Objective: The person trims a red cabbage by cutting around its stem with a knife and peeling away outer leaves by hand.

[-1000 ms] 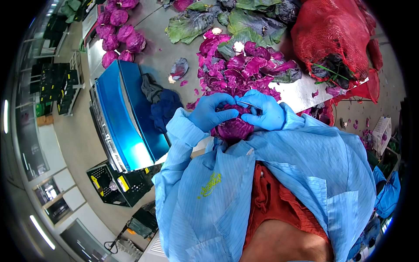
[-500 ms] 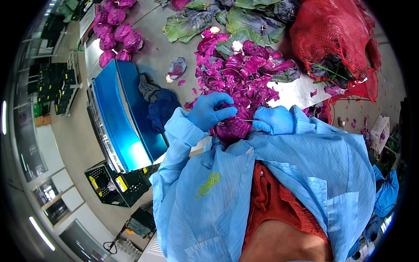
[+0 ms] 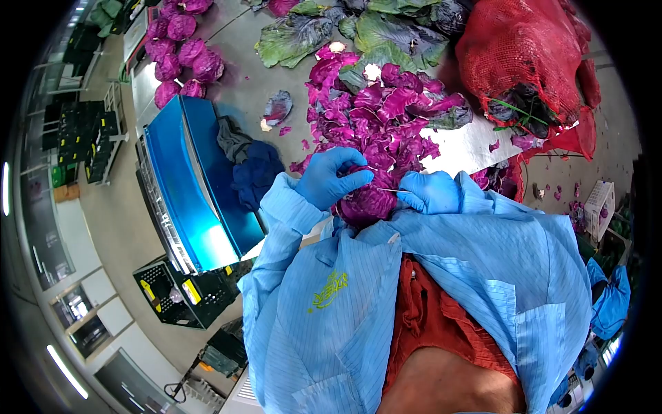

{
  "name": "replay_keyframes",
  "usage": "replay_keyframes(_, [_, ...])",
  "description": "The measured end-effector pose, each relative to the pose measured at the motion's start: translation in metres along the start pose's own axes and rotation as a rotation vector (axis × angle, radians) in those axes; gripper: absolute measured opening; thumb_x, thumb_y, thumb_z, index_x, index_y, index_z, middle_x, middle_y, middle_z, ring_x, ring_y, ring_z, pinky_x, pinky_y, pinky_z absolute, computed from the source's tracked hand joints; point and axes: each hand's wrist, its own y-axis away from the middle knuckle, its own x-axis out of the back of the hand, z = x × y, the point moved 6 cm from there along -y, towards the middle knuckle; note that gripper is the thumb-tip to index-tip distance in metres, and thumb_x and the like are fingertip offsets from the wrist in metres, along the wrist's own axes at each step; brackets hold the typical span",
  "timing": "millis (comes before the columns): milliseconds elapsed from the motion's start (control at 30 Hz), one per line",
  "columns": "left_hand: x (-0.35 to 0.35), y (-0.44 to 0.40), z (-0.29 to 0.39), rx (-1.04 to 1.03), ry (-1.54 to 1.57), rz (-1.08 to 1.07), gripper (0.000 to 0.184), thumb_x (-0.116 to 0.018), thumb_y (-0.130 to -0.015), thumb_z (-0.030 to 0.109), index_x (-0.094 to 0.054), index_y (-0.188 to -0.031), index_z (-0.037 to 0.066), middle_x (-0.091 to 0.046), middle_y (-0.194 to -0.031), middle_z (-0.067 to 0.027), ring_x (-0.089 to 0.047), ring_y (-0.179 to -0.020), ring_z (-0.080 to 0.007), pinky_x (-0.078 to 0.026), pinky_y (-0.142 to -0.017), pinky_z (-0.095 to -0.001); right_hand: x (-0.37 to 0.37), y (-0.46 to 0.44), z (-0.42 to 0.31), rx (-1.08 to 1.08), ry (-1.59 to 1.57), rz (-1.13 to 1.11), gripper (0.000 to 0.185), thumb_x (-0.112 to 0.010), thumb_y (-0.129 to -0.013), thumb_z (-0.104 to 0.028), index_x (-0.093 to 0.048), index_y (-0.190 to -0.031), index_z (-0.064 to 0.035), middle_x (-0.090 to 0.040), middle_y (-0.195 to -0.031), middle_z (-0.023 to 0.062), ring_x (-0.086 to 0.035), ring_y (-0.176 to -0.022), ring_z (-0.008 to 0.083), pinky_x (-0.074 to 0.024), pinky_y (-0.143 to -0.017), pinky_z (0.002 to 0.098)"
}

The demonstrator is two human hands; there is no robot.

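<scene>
A red cabbage [image 3: 369, 207] sits close against my body at the near edge of the table. My left hand [image 3: 332, 179], in a blue glove, is closed on the cabbage's left side, thumb and fingers bent over its top. From the right, my right hand [image 3: 433, 192], also gloved in blue, grips a knife [image 3: 390, 190]; its thin blade points left and touches the top of the cabbage. The knife's handle is hidden in the fist. Just beyond lies a heap of torn purple leaves [image 3: 376, 117].
Trimmed red cabbages [image 3: 181, 27] lie at the back left. A blue box [image 3: 200, 183] stands left, beside dark blue cloths [image 3: 256, 172]. Green outer leaves [image 3: 296, 38] spread at the back. A red mesh sack [image 3: 517, 55] of cabbages is back right. Black crates [image 3: 183, 293] stand low left.
Almost nothing differs. Both hands keep their hold on the cabbage and the knife, and the view has shifted very slightly.
</scene>
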Motion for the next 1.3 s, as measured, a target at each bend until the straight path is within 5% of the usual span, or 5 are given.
replay_keyframes(300, [0.000,0.003,0.003,-0.052,0.048,0.085,0.024,-0.074,-0.078,0.022,-0.065,-0.092,0.005,-0.061,-0.079,-0.0043,-0.056,-0.070,-0.0114,-0.047,-0.065,-0.0280,-0.004,0.005,-0.006,0.025,0.071,0.105,0.029,-0.047,-0.093,-0.038,-0.054,-0.100,-0.0102,-0.057,-0.083,0.0145,-0.060,-0.063,0.0358,-0.0481,-0.053,0.0460])
replay_keyframes(600, [-0.002,0.004,0.002,-0.051,-0.041,0.073,0.023,-0.073,-0.080,0.017,-0.065,-0.097,0.003,-0.064,-0.083,-0.0023,-0.052,-0.071,-0.0067,-0.045,-0.066,-0.0242,-0.007,0.010,-0.007,0.015,0.088,0.230,0.025,-0.049,-0.092,-0.035,-0.054,-0.101,-0.0119,-0.058,-0.080,0.0137,-0.059,-0.059,0.0351,-0.0472,-0.050,0.0459])
replay_keyframes(700, [-0.003,0.004,-0.001,-0.088,-0.009,0.139,0.024,-0.074,-0.077,0.024,-0.063,-0.087,0.006,-0.058,-0.074,-0.0058,-0.054,-0.066,-0.0141,-0.045,-0.062,-0.0295,-0.004,0.009,-0.013,0.006,0.079,0.289,0.025,-0.049,-0.092,-0.035,-0.054,-0.098,-0.0114,-0.058,-0.079,0.0133,-0.059,-0.059,0.0342,-0.0467,-0.049,0.0454])
replay_keyframes(967, [-0.003,0.004,-0.002,-0.078,-0.038,0.148,0.026,-0.074,-0.077,0.027,-0.064,-0.087,0.005,-0.057,-0.070,-0.0074,-0.053,-0.062,-0.0149,-0.045,-0.058,-0.0303,-0.009,0.011,-0.008,-0.024,0.184,0.393,0.027,-0.051,-0.091,-0.038,-0.056,-0.086,-0.0115,-0.059,-0.072,0.0128,-0.058,-0.055,0.0336,-0.0448,-0.047,0.0439])
replay_keyframes(1300, [-0.005,0.004,-0.007,-0.043,-0.042,0.161,0.029,-0.073,-0.078,0.031,-0.064,-0.086,0.005,-0.056,-0.068,-0.0089,-0.054,-0.061,-0.0166,-0.045,-0.058,-0.0310,-0.011,0.007,0.006,-0.103,0.112,0.391,0.027,-0.050,-0.091,-0.038,-0.057,-0.090,-0.0116,-0.059,-0.077,0.0128,-0.060,-0.061,0.0333,-0.0465,-0.051,0.0432])
